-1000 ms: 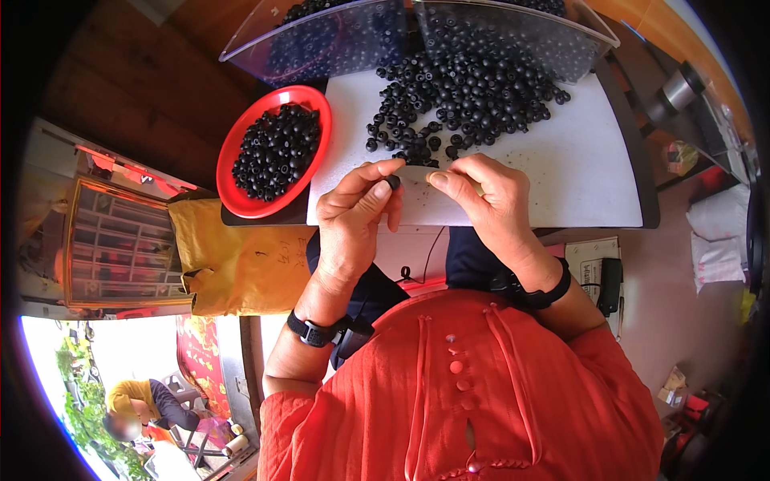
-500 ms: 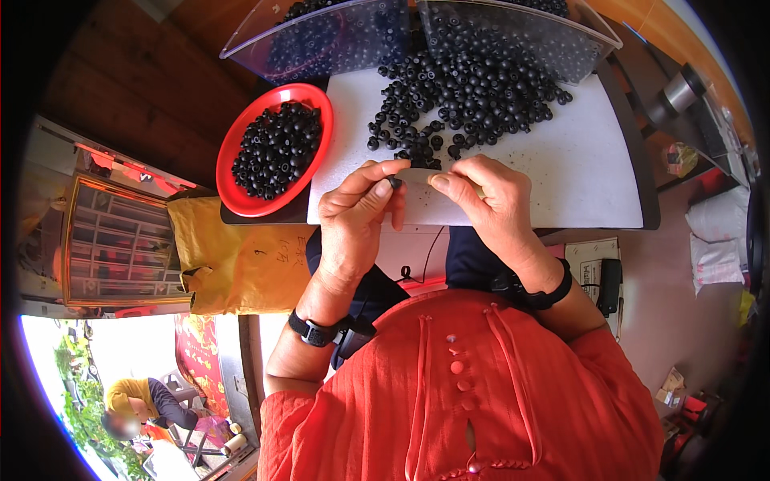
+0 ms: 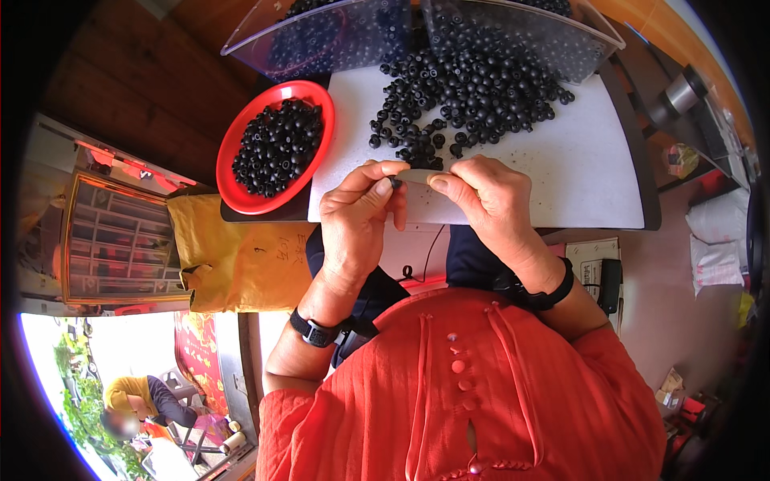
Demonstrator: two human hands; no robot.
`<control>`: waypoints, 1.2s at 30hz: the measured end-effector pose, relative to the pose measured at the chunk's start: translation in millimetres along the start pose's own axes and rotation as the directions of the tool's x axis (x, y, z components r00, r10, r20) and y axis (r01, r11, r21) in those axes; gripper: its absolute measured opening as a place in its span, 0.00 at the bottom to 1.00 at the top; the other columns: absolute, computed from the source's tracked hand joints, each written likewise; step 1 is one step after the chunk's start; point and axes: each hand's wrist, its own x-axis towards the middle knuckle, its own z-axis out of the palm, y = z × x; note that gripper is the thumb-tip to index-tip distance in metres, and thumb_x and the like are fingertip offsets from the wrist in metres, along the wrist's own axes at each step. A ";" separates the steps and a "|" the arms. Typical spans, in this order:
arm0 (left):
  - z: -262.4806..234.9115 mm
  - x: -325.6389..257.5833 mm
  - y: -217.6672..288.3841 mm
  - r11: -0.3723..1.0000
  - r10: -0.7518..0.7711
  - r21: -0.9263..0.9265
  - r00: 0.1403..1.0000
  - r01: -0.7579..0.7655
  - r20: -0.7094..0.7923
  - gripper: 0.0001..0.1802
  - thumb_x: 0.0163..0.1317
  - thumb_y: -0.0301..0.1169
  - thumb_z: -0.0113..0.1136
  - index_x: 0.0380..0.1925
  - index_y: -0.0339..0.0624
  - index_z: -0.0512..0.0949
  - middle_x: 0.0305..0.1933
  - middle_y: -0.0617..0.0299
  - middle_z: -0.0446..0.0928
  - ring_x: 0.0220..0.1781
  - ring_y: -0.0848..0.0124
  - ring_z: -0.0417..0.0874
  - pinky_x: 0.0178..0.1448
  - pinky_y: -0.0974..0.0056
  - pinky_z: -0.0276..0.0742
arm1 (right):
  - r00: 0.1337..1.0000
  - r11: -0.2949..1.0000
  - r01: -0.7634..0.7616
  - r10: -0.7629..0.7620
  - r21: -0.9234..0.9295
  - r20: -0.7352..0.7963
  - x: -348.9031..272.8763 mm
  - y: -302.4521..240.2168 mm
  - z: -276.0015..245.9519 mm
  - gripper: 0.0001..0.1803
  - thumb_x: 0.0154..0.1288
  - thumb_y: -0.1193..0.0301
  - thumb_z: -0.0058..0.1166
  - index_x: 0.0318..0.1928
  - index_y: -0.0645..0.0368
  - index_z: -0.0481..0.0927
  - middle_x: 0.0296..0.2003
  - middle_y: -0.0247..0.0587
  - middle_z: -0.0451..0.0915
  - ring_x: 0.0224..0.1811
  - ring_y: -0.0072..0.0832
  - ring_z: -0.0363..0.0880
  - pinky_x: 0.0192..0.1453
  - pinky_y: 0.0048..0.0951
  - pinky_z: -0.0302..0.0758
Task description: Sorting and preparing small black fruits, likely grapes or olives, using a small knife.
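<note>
Black bead (image 3: pixel 395 183) sits pinched in left hand (image 3: pixel 353 212) — right hand (image 3: pixel 499 196) pinches thin pale strip (image 3: pixel 417 175) — over white board (image 3: pixel 593 160); red plate (image 3: pixel 224 172) and yellow sack (image 3: pixel 241 268) left (pinkish floor (image 3: pixel 658 309) right).

Bright across the surface (image 3: pixel 577 168), dim past its far left corner. Glaring white at the doorway (image 3: pixel 132 345); bent, blackened toward the rim.

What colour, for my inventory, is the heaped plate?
The plate is red, clearest in the head view.

A dull sheen is shown by round black plastic-looking beads (image 3: pixel 497 100), high gloss by a round-edged red plastic plate (image 3: pixel 227 164).
</note>
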 end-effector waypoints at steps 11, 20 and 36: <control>-1.8 2.0 -1.4 0.999 -0.027 -0.045 1.000 0.027 -0.007 0.12 0.76 0.23 0.56 0.52 0.30 0.83 0.40 0.56 0.82 0.33 0.71 0.81 0.33 0.67 0.77 | 0.998 0.999 0.041 -0.041 0.002 0.039 -0.6 1.2 -0.7 0.15 0.62 0.65 0.73 0.26 0.57 0.80 0.20 0.36 0.77 0.21 0.35 0.76 0.24 0.37 0.71; -10.6 -2.1 41.5 0.879 0.345 0.399 0.925 -0.260 -0.156 0.14 0.73 0.17 0.53 0.53 0.29 0.84 0.38 0.55 0.81 0.32 0.73 0.80 0.30 0.69 0.76 | 0.989 0.949 -0.101 0.127 0.297 -0.069 -2.4 -6.7 -9.2 0.09 0.66 0.70 0.71 0.33 0.62 0.85 0.25 0.37 0.83 0.24 0.26 0.79 0.28 0.30 0.74; 3.7 27.4 9.8 0.150 0.405 0.890 0.848 -0.430 0.341 0.10 0.52 0.24 0.75 0.33 0.37 0.82 0.35 0.54 0.78 0.39 0.55 0.80 0.43 0.53 0.78 | 0.981 0.922 -0.087 0.145 0.377 -0.127 -2.8 -5.1 -11.9 0.09 0.67 0.71 0.70 0.34 0.64 0.86 0.26 0.37 0.82 0.25 0.25 0.79 0.29 0.28 0.73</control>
